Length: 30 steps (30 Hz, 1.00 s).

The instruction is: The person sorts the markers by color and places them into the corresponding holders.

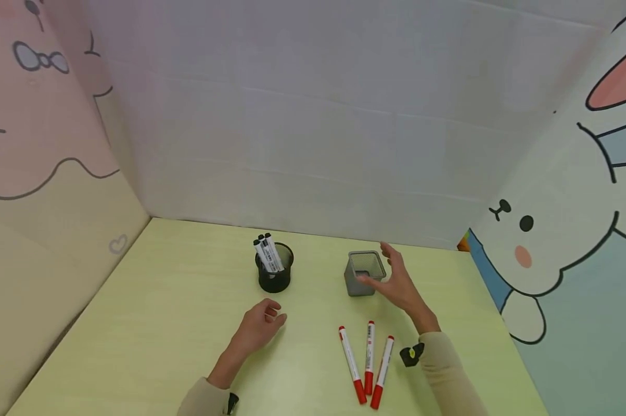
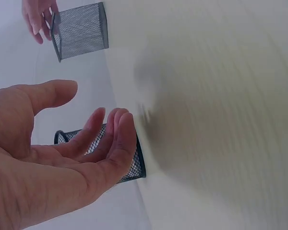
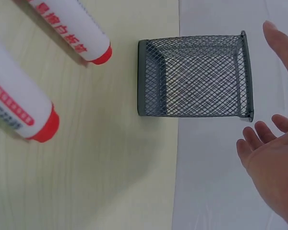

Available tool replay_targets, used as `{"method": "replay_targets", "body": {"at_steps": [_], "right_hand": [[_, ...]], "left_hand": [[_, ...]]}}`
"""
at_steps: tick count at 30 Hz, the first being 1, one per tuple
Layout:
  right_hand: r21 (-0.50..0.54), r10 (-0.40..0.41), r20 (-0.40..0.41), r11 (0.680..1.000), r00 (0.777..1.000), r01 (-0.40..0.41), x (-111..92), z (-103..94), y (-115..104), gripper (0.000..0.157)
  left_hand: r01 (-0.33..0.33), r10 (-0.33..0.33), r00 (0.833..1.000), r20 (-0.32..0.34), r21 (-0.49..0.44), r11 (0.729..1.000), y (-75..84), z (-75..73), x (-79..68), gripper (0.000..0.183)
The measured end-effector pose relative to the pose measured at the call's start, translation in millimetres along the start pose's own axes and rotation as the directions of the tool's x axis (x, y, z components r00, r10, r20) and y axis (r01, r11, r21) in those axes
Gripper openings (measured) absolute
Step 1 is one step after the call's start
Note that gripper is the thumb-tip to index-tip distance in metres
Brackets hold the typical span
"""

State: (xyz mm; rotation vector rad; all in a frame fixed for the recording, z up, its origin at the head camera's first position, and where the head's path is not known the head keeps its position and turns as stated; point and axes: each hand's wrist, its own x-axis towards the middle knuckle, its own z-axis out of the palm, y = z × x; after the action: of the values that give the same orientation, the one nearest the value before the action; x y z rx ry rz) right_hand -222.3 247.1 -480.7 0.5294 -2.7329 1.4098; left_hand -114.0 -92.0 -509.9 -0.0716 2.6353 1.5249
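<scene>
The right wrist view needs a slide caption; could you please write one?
The person's right grip, open near an upright, empty mesh holder, with two red-ended markers lying on the table.

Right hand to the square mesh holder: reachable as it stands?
Likely yes: the right hand is open near the rim of the square mesh holder, with nothing visible between them. The three red-capped markers lie clear of that gap.

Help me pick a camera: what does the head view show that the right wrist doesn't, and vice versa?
Head only: left hand, round holder, black-tipped markers, all three red-tipped markers.
Right wrist only: the mesh weave of the square holder, legible red marker lettering.
Both: square holder, right hand, table, two red-tipped markers.
</scene>
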Motion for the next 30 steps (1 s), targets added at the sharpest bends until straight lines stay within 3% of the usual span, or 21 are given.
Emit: {"method": "replay_targets", "body": {"at_steps": [9, 23, 30], "right_hand": [[0.019, 0.089, 0.04, 0.996, 0.995, -0.09, 0.9, 1.2, 15.6, 0.111], [0.126, 0.14, 0.128, 0.98, 0.982, -0.156, 5.6, 6.2, 36.3, 0.113], [0.123, 0.178, 0.174, 0.972, 0.969, -0.201, 5.5, 11.9, 39.7, 0.116]], "left_hand": [[-0.063, 0.065, 0.997, 0.052, -0.04, 0.997, 8.8, 15.3, -9.1, 0.023], [-0.078, 0.085, 0.986, 0.145, -0.055, 0.995, 12.0, 29.8, -17.7, 0.02], [-0.084, 0.093, 0.982, 0.164, -0.065, 0.994, 17.5, 37.9, -21.5, 0.02]]}}
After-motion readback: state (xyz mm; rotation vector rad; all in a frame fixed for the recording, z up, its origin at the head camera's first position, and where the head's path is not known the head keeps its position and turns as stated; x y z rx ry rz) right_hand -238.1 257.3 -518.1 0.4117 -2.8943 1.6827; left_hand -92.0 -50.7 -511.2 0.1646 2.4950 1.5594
